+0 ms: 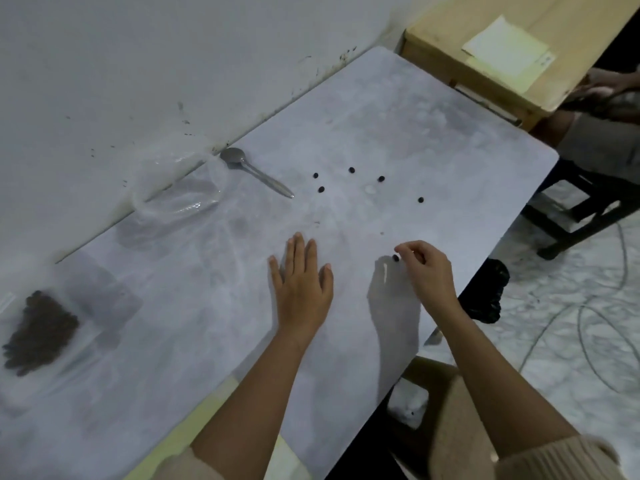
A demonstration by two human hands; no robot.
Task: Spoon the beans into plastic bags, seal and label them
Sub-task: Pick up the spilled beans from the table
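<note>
Lower left of the frame: a filled bag of beans (40,332) lies on the bench (415,116). Upper left: empty bag (176,192), spoon (254,171). Centre: the left grip (301,282) is laid flat, fingers straight. One bean (395,258) is pinched by the right grip (429,271).

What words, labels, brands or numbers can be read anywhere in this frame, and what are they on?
No text can be read.
Paper sheets on the wooden desk: faint marks at the right corner, too blurred to read.
Bag of beans, empty plastic bag, spoon: no label or print visible.
</note>
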